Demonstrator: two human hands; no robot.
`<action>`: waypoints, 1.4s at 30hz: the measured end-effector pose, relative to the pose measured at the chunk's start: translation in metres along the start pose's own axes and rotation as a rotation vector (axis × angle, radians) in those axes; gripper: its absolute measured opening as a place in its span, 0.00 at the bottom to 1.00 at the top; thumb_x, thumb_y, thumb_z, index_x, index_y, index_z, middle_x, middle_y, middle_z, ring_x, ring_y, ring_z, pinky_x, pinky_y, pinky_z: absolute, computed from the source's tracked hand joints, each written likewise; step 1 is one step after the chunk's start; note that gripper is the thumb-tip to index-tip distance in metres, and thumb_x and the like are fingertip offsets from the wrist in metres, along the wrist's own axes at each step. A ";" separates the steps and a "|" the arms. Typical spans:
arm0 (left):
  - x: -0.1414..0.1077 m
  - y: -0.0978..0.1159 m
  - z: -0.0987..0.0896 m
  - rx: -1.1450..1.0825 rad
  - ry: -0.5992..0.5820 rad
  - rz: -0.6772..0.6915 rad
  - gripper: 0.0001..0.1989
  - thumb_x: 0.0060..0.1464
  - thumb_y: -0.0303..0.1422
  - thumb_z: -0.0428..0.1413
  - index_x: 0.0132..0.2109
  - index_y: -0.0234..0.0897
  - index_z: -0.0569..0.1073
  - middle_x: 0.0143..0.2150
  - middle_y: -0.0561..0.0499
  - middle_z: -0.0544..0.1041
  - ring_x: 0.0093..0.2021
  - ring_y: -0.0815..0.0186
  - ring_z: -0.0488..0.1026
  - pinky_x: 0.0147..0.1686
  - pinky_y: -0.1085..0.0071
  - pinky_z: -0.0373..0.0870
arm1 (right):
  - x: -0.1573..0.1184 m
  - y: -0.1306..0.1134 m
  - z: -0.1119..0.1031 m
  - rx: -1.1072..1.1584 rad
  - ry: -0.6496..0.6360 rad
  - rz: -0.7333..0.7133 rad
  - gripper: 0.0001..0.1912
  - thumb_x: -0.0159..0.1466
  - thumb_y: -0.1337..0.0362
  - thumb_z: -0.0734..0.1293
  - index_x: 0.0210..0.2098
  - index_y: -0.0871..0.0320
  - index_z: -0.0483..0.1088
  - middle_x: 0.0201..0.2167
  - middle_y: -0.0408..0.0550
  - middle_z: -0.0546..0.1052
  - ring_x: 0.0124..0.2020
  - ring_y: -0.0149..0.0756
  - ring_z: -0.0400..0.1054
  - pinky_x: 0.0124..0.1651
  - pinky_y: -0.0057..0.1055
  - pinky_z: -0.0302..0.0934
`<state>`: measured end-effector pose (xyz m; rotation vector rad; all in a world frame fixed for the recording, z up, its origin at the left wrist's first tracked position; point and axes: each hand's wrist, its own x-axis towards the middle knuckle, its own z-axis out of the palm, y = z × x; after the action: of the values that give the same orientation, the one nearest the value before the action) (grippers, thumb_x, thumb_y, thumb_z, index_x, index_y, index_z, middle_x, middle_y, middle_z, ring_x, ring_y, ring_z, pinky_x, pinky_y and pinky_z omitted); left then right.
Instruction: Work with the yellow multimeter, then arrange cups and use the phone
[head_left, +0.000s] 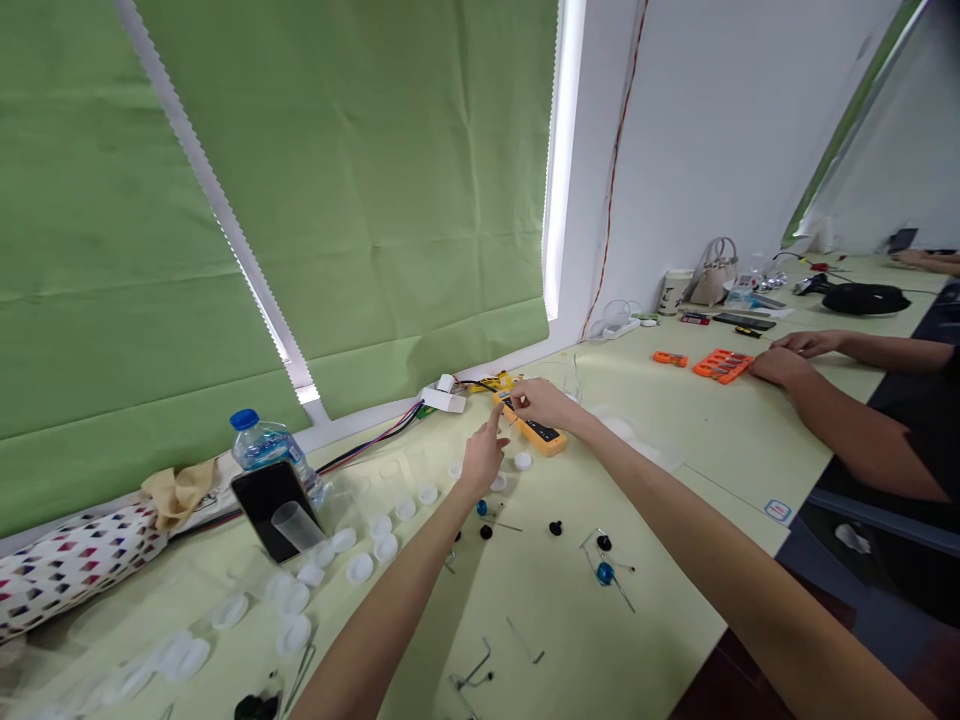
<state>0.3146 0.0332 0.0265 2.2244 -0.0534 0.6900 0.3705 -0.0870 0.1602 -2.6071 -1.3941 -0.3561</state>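
Note:
My right hand [544, 402] is over a yellow-and-black handheld device [551, 440] at the back of the table. Its thumb and fingertips are pinched together, and whatever they hold is too small to make out. Just left of it is my left hand [484, 458], index finger stretched up toward the device's far end and thumb apart, with nothing visible in it. A white cap [523, 461] lies in front of the device. Nearer to me are a blue ball-shaped part [605, 573], a black knob [555, 528] and several bent metal rods.
Several white caps and clear tubes spread to the left, near a leaning phone [277, 510] and a water bottle [274, 450]. Wires run to a white box [444, 398] by the wall. At right, another person's hands are beside an orange tray [722, 365].

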 end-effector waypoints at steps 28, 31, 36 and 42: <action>0.001 -0.007 0.000 -0.360 0.033 -0.058 0.36 0.58 0.20 0.41 0.68 0.56 0.45 0.47 0.49 0.66 0.27 0.79 0.69 0.26 0.84 0.68 | -0.106 -0.025 0.037 -0.002 -0.411 0.241 0.14 0.47 0.65 0.75 0.32 0.58 0.71 0.33 0.49 0.73 0.34 0.39 0.66 0.30 0.27 0.50; 0.001 -0.006 0.003 -0.306 0.025 -0.016 0.35 0.57 0.20 0.41 0.67 0.55 0.50 0.46 0.48 0.65 0.31 0.76 0.69 0.26 0.82 0.68 | -0.125 -0.022 0.059 0.048 -0.414 0.189 0.07 0.51 0.71 0.69 0.31 0.58 0.70 0.36 0.49 0.72 0.36 0.38 0.65 0.32 0.27 0.50; -0.001 -0.007 0.005 -0.252 0.022 -0.018 0.29 0.58 0.21 0.42 0.63 0.50 0.56 0.46 0.47 0.66 0.31 0.74 0.69 0.26 0.81 0.67 | -0.105 -0.015 0.055 0.107 -0.281 0.185 0.06 0.56 0.74 0.62 0.26 0.60 0.69 0.30 0.48 0.72 0.33 0.34 0.66 0.35 0.27 0.54; -0.003 -0.010 0.010 -0.321 0.088 -0.049 0.30 0.57 0.21 0.45 0.64 0.45 0.50 0.48 0.45 0.67 0.32 0.74 0.71 0.29 0.80 0.66 | -0.035 -0.006 0.021 0.391 0.249 0.206 0.04 0.60 0.68 0.63 0.35 0.60 0.70 0.37 0.47 0.73 0.35 0.32 0.68 0.40 0.28 0.60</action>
<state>0.3189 0.0326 0.0129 1.8814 -0.0608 0.6986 0.3498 -0.1058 0.1302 -2.2679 -0.9884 -0.3265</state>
